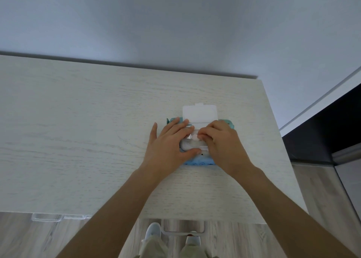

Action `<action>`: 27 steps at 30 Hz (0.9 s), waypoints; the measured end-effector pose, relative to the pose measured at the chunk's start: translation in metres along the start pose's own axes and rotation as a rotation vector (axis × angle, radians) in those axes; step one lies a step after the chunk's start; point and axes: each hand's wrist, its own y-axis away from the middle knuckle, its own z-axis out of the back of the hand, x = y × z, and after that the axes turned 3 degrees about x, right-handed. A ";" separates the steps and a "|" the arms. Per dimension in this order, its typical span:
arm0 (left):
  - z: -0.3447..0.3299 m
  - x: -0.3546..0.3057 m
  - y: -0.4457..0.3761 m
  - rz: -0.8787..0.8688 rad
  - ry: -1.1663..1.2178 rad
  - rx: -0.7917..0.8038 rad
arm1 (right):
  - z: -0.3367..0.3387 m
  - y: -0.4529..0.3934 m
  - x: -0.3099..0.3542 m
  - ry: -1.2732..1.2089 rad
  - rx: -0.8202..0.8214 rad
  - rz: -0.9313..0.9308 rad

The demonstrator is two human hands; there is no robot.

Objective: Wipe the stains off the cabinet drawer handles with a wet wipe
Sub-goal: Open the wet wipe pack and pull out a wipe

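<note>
On the pale wood-grain counter (97,140), the soft blue wipes pack (197,162) lies pinned under the flat left hand (170,144) while the right hand (220,140) pinches a limp, damp white wipe (193,135) at its opening, likely tearing unless drawn gently.

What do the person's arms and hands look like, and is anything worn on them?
Both forearms are bare, with no sleeves in view. The left hand and right hand wear no gloves. No rings, watch or bracelet can be seen on them.
</note>
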 end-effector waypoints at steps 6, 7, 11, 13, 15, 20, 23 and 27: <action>0.000 0.000 -0.001 0.027 0.009 0.017 | -0.004 0.003 0.002 -0.032 -0.112 -0.088; 0.000 0.000 -0.001 0.029 0.011 0.015 | -0.004 0.002 0.003 -0.062 -0.122 -0.127; -0.001 0.000 -0.001 0.030 0.010 0.013 | -0.004 0.000 0.004 -0.140 -0.140 -0.221; -0.002 0.001 -0.001 0.031 0.009 0.011 | -0.005 0.001 0.005 -0.182 -0.156 -0.255; -0.002 0.000 -0.002 0.033 0.001 0.010 | -0.006 0.002 0.006 -0.202 -0.162 -0.283; -0.001 -0.001 -0.001 0.021 -0.004 0.000 | -0.009 -0.002 0.010 -0.023 0.001 -0.132; -0.001 -0.001 -0.002 0.037 -0.020 0.010 | -0.005 -0.004 0.009 0.040 0.050 -0.090; -0.001 -0.001 -0.002 0.042 -0.039 0.019 | 0.005 0.001 0.008 0.081 -0.028 -0.027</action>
